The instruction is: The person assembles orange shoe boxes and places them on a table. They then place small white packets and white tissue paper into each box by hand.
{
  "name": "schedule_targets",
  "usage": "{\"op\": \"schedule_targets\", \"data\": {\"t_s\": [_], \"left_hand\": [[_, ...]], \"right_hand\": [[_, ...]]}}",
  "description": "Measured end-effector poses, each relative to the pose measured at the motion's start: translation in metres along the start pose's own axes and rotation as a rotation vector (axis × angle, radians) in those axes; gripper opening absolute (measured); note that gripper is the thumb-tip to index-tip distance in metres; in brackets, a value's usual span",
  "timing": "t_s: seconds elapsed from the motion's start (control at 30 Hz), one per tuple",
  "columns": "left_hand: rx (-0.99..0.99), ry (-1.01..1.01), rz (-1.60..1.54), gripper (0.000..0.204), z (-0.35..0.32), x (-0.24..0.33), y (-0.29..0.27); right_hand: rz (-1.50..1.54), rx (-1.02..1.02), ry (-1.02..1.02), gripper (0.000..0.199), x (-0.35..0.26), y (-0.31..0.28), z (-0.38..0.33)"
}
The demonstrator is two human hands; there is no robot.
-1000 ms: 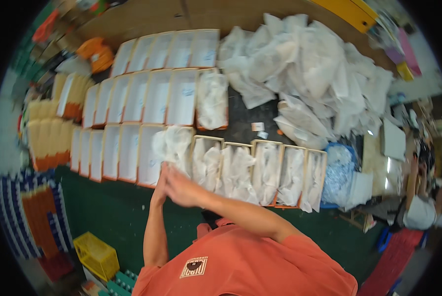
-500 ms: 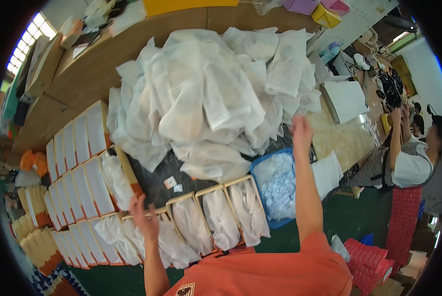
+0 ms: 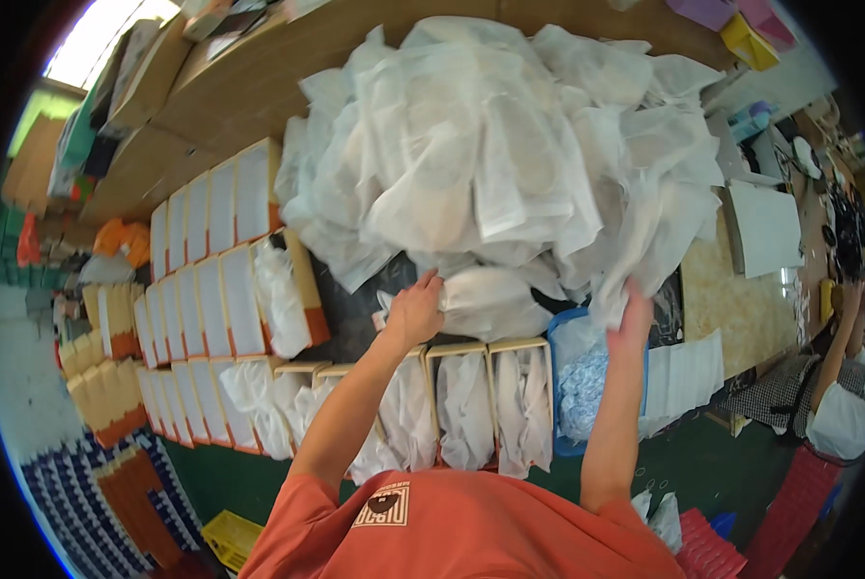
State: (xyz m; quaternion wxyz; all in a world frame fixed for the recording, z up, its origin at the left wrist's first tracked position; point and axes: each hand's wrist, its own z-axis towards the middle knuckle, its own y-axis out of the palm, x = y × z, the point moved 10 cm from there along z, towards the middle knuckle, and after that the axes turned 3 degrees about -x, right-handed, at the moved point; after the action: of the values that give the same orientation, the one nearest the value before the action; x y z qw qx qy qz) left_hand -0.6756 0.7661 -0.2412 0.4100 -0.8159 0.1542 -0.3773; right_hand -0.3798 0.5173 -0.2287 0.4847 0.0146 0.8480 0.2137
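Note:
A large heap of white translucent bags point(image 3: 509, 145) lies on the dark tabletop, with pale shapes showing through them. My left hand point(image 3: 415, 309) is at the heap's front edge, its fingers closed on the left end of a white bag point(image 3: 495, 301). On the right, my right hand point(image 3: 633, 314) grips the lower end of another white bag point(image 3: 645, 236) that hangs down the heap's side. Beneath my right forearm is a blue basket point(image 3: 560, 434) of small clear-and-blue packets point(image 3: 579, 391). Below my hands, a row of open boxes point(image 3: 491, 396) holds white-wrapped items point(image 3: 464, 405).
Rows of open boxes with white sheets point(image 3: 196, 309) stand at left. A white sheet point(image 3: 683, 376) lies right of the basket. A co-worker point(image 3: 837, 386) is at the right rim. A yellow crate point(image 3: 230, 540) sits on the floor at lower left.
My left hand has moved from above the boxes up and right to a bag at the heap's front. My right hand has taken hold of a bag on the right. The view has shifted.

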Motion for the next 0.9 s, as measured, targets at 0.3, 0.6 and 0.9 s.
{"op": "schedule_targets", "data": {"t_s": [0.3,0.6,0.9], "left_hand": [[-0.078,-0.382,-1.935,0.049,-0.215,-0.085,0.012],[0.599,-0.450,-1.308,0.066,-0.312,-0.358,-0.099],[0.497,-0.167,-0.221,0.064,-0.204,-0.429,-0.158]], "right_hand": [[0.354,-0.396,0.402,0.051,0.077,0.072,-0.217],[-0.975,-0.669,0.026,0.048,0.265,0.246,-0.294],[-0.817,-1.370,-0.763,0.059,0.301,0.531,-0.500]]}}
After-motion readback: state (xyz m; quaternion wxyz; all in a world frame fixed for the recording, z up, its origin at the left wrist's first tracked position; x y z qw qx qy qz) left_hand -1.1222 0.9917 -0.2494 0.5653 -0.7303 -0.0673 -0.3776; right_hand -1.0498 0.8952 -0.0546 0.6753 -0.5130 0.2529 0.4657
